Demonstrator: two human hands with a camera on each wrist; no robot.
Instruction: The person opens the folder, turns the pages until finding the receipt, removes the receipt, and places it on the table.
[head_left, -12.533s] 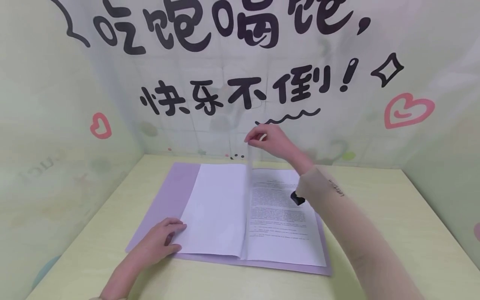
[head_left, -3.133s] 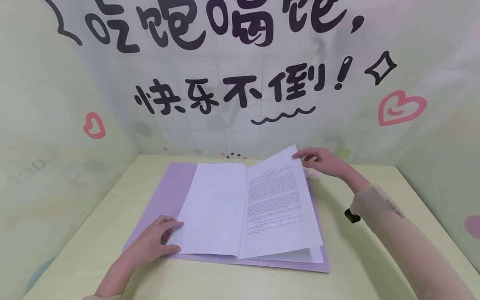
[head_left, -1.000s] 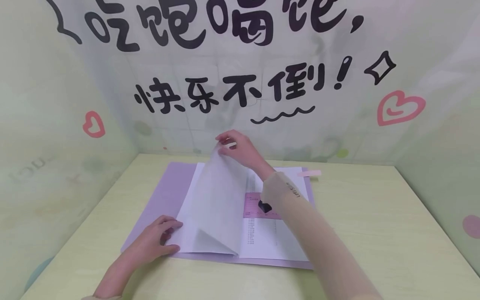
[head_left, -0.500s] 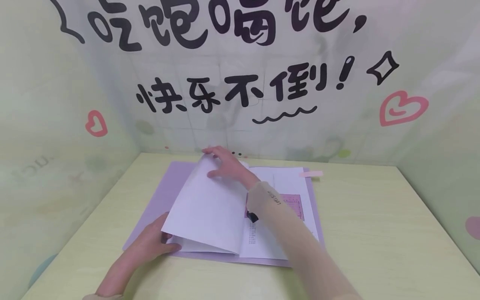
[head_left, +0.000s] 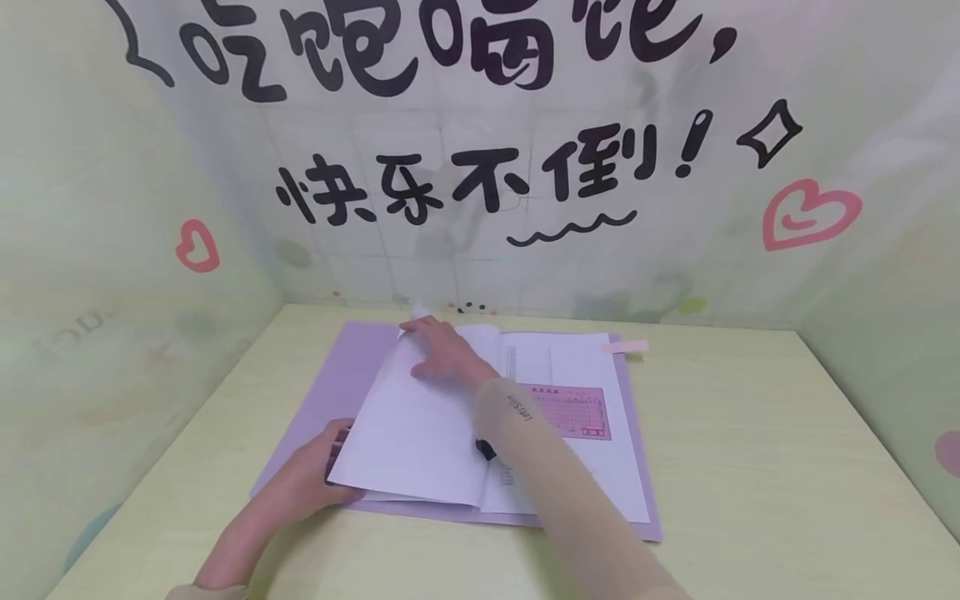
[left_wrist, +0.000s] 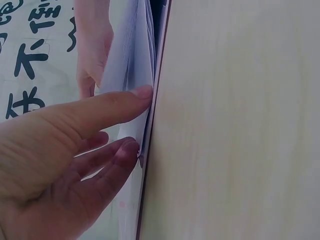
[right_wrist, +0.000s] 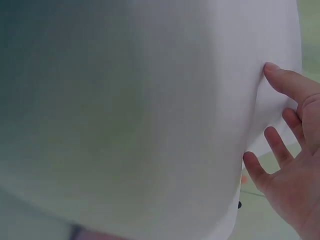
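A folder with a purple cover (head_left: 318, 400) lies spread on the table, white pages inside. My right hand (head_left: 447, 348) lies over the upper part of a white page (head_left: 420, 425) turned to the left, its fingers extended and spread. In the right wrist view, the thumb and fingertips touch that curving sheet. My left hand (head_left: 309, 475) rests at the lower left corner of the pages, its fingertips partly hidden under the turned page. The left wrist view shows its thumb (left_wrist: 117, 107) and fingertips at the pages' edge. A pink printed slip (head_left: 573, 414) shows on the right page, partly behind the sleeve.
A pale pink tab (head_left: 628, 347) sticks out past the folder's upper right edge. The light wooden table (head_left: 757, 467) extends around the folder. Behind it stands a pale backdrop (head_left: 360, 267) with black lettering, and similar panels close both sides.
Earlier the right hand turned sheets from right to left. In the last second it lowered the latest page leftward, uncovering the pink slip; the left hand stayed at the lower left corner.
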